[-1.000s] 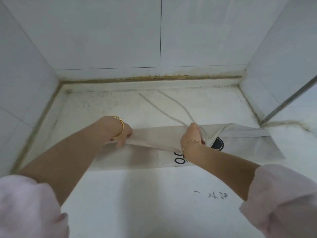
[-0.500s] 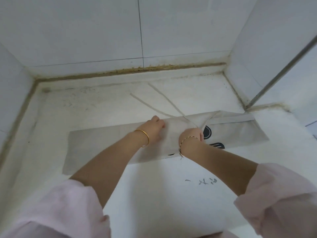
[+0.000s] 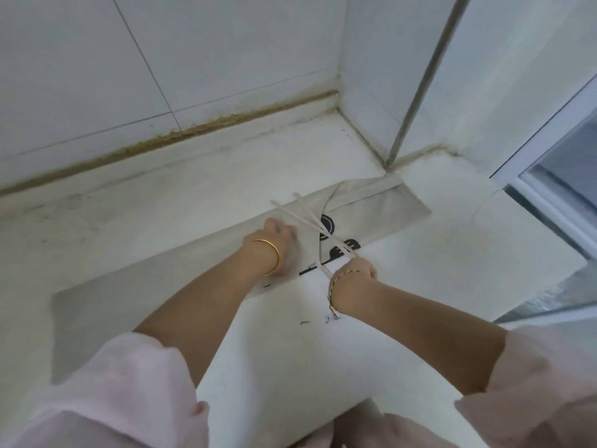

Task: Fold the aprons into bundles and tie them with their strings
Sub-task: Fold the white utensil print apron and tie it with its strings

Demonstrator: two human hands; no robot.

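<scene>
Left hand (image 3: 278, 242) palm-down on long folded strip of beige cloth apron (image 3: 155, 286), fingers loose and fairly straight, pressing cloth to white countertop (image 3: 420, 270); fingertips blurred. Thin gold bangle (image 3: 270, 257) on that wrist. Right hand (image 3: 359, 272) just beside near edge of apron, fingers curled tight around two thin pale strings (image 3: 290, 212). Strings taut, crossing one another by black printed logo (image 3: 327, 224), running from far edge of strip down into fist. Braided dark-and-gold bracelet (image 3: 336, 287) on right wrist. Apron lying diagonally across countertop, right end near wall corner beside white window frame (image 3: 549, 139), left end partly hidden under pale pink sleeve (image 3: 122, 383). White tiled wall (image 3: 193, 59) behind, brownish grime line along joint with countertop. Small dark marks on countertop near right forearm.
</scene>
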